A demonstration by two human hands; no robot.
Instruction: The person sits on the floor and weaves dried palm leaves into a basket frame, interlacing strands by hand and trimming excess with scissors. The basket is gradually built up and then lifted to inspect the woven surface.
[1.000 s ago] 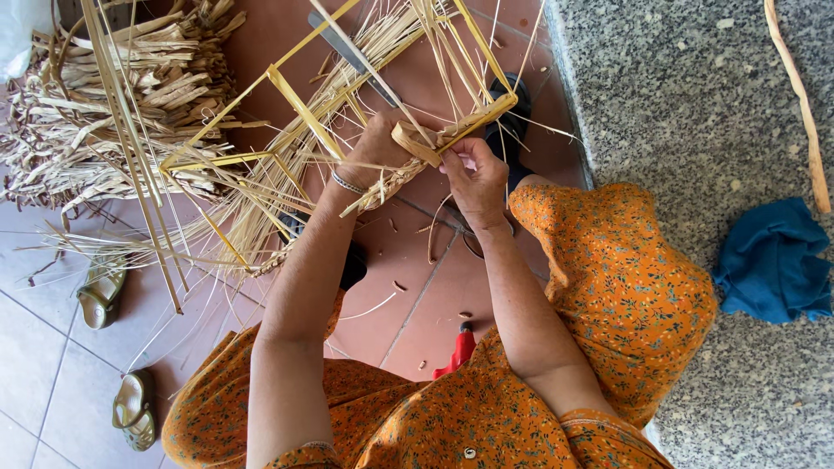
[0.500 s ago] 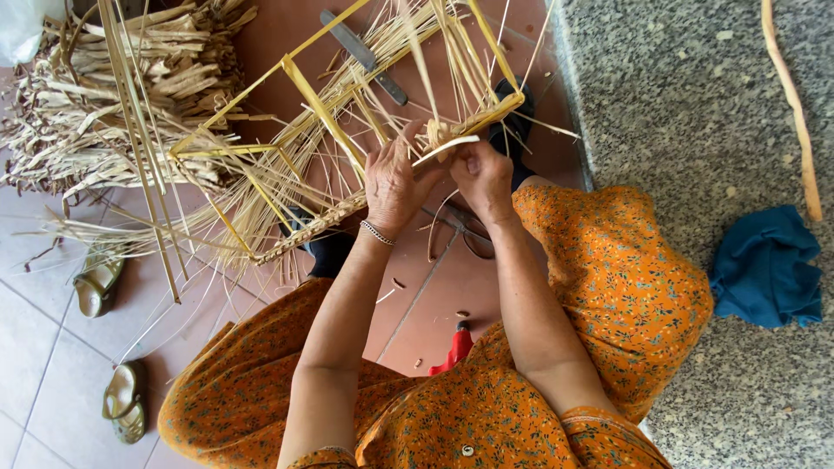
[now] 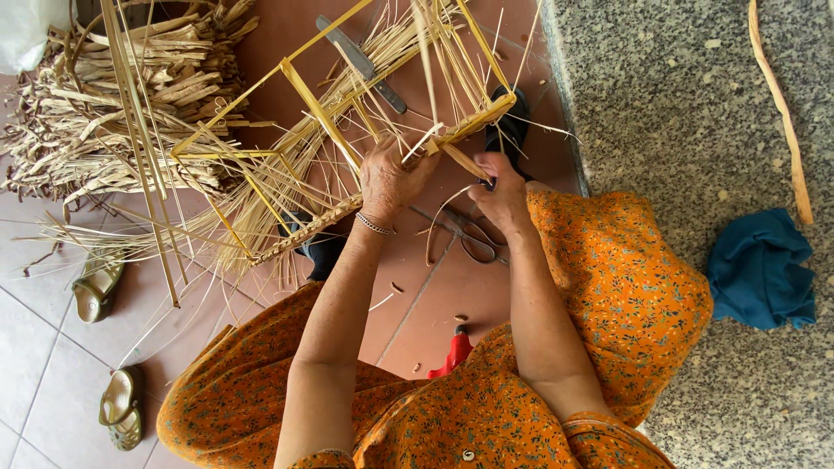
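Bamboo frame (image 3: 347, 130), a box of yellow rods with loose straw-coloured strips woven through it, lies tilted on the red floor (image 3: 452, 295) just beyond the person's knees. Half a second ago both hands met at its near edge; a second ago the left hand was higher on that rail. Now the left hand (image 3: 389, 178) sits on the near rail with its fingers curled shut around a pale strip (image 3: 421, 141), and the right hand (image 3: 502, 193) has drawn slightly right, pinching closed on the end of a short flat strip (image 3: 460, 161) that runs up to the rail. The frame itself has barely shifted, so the work remains at this one edge. Scissors (image 3: 473, 239) lie on the floor under the right wrist, a long knife (image 3: 360, 62) beyond the frame, a heap of bamboo scraps (image 3: 113, 113) far left, and a blue cloth (image 3: 760, 269) right.
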